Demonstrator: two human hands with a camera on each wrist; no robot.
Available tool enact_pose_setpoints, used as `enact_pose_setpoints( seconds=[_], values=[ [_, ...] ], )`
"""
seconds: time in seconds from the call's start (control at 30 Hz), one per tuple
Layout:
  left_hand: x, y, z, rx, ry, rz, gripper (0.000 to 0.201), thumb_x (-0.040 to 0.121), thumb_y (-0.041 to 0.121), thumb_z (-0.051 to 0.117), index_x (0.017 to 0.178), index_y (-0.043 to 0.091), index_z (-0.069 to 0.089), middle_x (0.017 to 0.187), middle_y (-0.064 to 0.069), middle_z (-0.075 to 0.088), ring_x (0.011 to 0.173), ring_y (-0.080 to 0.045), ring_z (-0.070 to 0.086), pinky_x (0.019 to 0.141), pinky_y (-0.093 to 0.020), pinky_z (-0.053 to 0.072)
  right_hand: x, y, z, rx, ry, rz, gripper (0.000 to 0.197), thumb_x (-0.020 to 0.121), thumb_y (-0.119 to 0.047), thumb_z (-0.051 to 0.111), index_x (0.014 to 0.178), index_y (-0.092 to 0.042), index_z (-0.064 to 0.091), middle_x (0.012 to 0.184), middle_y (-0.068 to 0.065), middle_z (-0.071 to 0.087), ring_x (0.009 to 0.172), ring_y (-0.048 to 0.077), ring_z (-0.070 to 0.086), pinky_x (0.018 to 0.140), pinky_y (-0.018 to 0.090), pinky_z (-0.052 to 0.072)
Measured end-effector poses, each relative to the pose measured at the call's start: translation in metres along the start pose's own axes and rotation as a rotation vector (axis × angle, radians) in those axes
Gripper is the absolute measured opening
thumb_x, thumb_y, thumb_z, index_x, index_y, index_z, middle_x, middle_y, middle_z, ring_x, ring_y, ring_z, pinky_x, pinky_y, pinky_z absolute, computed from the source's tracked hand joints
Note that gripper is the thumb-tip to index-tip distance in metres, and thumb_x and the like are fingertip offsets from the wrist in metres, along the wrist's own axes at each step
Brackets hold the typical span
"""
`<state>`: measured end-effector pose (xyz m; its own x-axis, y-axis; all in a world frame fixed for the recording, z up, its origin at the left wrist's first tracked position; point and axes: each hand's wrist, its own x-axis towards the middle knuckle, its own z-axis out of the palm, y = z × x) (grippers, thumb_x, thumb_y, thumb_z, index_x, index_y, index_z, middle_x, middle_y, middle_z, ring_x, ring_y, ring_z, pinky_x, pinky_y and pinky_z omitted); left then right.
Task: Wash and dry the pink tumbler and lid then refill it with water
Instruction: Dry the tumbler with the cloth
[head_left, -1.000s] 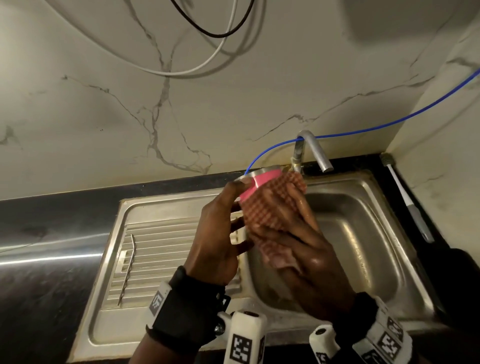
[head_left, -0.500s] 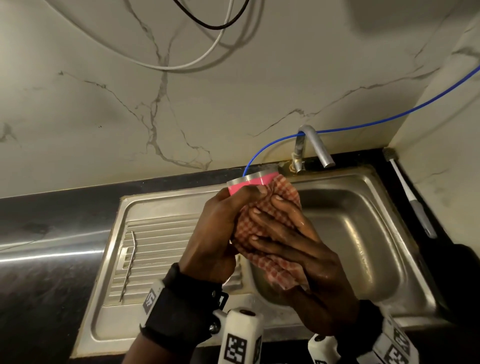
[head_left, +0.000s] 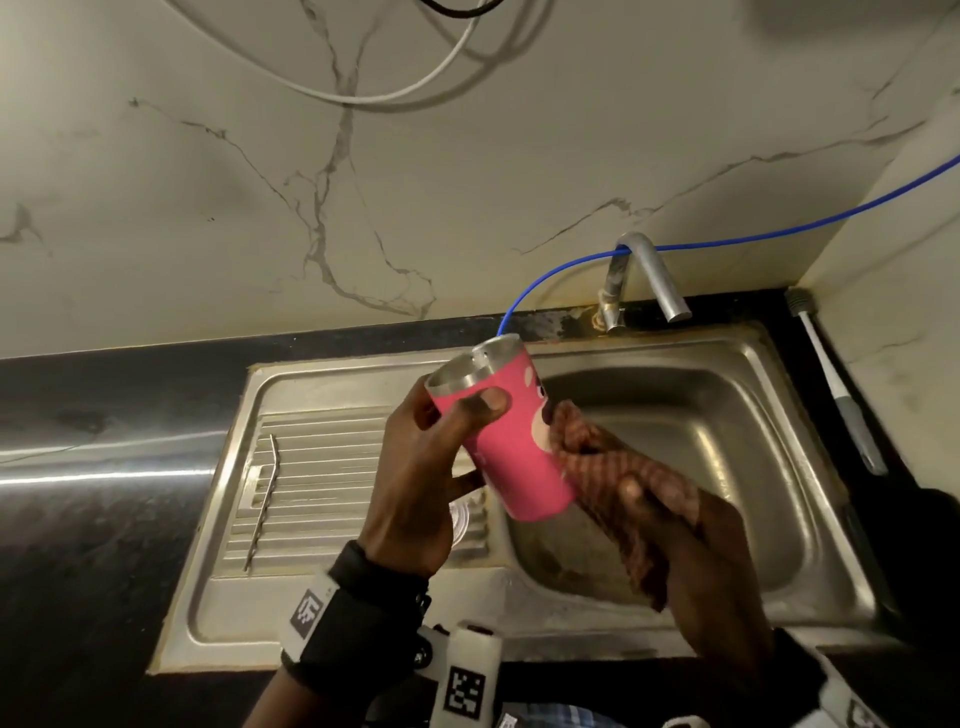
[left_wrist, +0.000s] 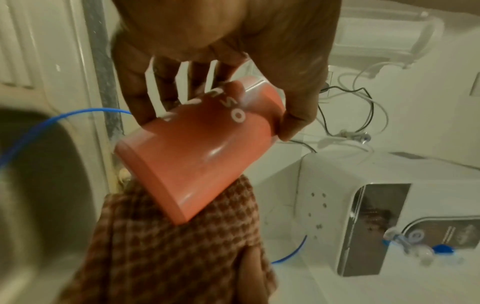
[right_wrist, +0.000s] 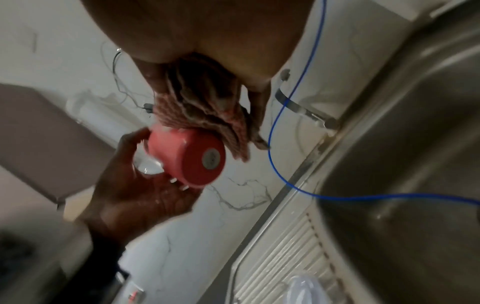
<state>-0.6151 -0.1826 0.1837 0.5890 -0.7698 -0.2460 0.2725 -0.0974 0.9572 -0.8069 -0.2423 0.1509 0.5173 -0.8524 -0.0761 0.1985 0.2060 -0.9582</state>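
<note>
Drying step: pink tumbler (head_left: 503, 434) gripped by left hand (head_left: 426, 467), centre frame; checked cloth (head_left: 613, 467) clenched in right hand (head_left: 691, 540) (interior judged next).

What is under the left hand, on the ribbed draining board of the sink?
A clear, ridged object lies on the draining board, peeking out beneath the left hand. It may be the lid, but the hand and the pink tumbler cover most of it.
</note>
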Motion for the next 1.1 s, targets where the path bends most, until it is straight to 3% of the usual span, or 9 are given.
enact_pose_setpoints(
  seconds=[0.07,0.17,0.33,0.47,0.57,0.63,0.83,0.97,1.1],
  values=[
    [-0.005,-0.012,-0.005,0.121,-0.032,0.139,0.058,0.068,0.03,0.087,0.123,0.026,0.071,0.117,0.003,0.079,0.107,-0.016,0.075,0.081,-0.034,0.064,0.013,-0.008,0.001,0.108,0.184,0.129,0.026,0.099,-0.017,0.057,0.1,-0.012,0.082,0.107,0.009,0.079,0.098,0.021,0.077,0.089,0.04,0.062],
    [-0.012,-0.028,-0.014,0.483,-0.096,0.32,0.073,0.066,0.028,0.098,0.131,0.024,0.065,0.125,0.01,0.073,0.119,-0.012,0.068,0.093,-0.028,0.057,0.03,-0.032,-0.005,0.154,0.326,0.143,0.025,0.103,-0.026,0.056,0.108,-0.011,0.075,0.114,0.01,0.077,0.096,0.02,0.077,0.077,0.041,0.064],
    [-0.02,-0.042,-0.018,0.704,-0.148,0.529,0.08,0.059,0.031,0.099,0.13,0.019,0.062,0.123,0.003,0.067,0.113,-0.015,0.067,0.089,-0.031,0.054,0.029,-0.061,0.004,0.035,-0.076,-0.206,0.025,0.103,-0.023,0.052,0.113,-0.013,0.073,0.117,0.008,0.076,0.116,0.027,0.07,0.096,0.045,0.058],
    [-0.021,-0.041,-0.018,0.692,-0.162,0.608,0.077,0.061,0.033,0.096,0.129,0.012,0.067,0.12,-0.001,0.065,0.11,-0.018,0.067,0.089,-0.029,0.054,0.013,-0.058,0.003,-0.686,-0.41,-0.312,0.023,0.104,-0.023,0.059,0.116,-0.037,0.072,0.117,-0.024,0.072,0.113,-0.004,0.066,0.097,0.019,0.051],
    [-0.02,-0.041,-0.02,0.792,-0.161,0.639,0.083,0.059,0.036,0.098,0.132,0.01,0.067,0.121,-0.003,0.063,0.109,-0.019,0.066,0.088,-0.028,0.053,0.008,-0.046,-0.001,-1.155,-0.587,-0.331,0.037,0.103,-0.047,0.044,0.136,-0.039,0.058,0.136,-0.017,0.064,0.138,0.008,0.052,0.123,0.045,0.028],
    [-0.022,-0.044,-0.02,0.845,-0.177,0.662,0.084,0.061,0.04,0.098,0.132,0.008,0.067,0.125,-0.006,0.062,0.111,-0.02,0.065,0.089,-0.031,0.055,0.008,-0.04,0.001,-1.307,-0.643,-0.276,0.052,0.1,-0.059,0.036,0.143,-0.035,0.05,0.139,-0.009,0.064,0.139,0.014,0.051,0.123,0.061,0.018],
    [-0.028,-0.058,-0.018,0.901,-0.256,0.767,0.082,0.065,0.044,0.096,0.133,0.01,0.066,0.127,-0.013,0.063,0.109,-0.032,0.068,0.081,-0.046,0.06,0.015,-0.042,-0.002,-1.517,-0.974,-0.223,0.07,0.081,-0.046,0.052,0.149,-0.04,0.039,0.144,-0.015,0.056,0.144,0.012,0.041,0.124,0.059,0.015],
    [-0.028,-0.06,-0.013,0.954,-0.273,0.825,0.081,0.063,0.045,0.097,0.127,0.002,0.072,0.126,-0.014,0.068,0.108,-0.033,0.07,0.083,-0.045,0.06,0.019,-0.034,0.001,-1.676,-0.972,-0.393,0.058,0.068,-0.036,0.058,0.125,-0.026,0.057,0.113,-0.006,0.072,0.117,0.021,0.066,0.115,0.07,0.029],
    [-0.024,-0.063,-0.014,1.022,-0.29,0.84,0.085,0.061,0.046,0.096,0.129,0.0,0.071,0.129,-0.017,0.068,0.112,-0.036,0.068,0.09,-0.041,0.058,0.027,-0.03,0.01,-1.647,-1.058,-0.144,0.056,0.078,-0.029,0.059,0.133,-0.026,0.051,0.135,-0.005,0.058,0.139,0.019,0.043,0.126,0.058,0.005]
  ],
)
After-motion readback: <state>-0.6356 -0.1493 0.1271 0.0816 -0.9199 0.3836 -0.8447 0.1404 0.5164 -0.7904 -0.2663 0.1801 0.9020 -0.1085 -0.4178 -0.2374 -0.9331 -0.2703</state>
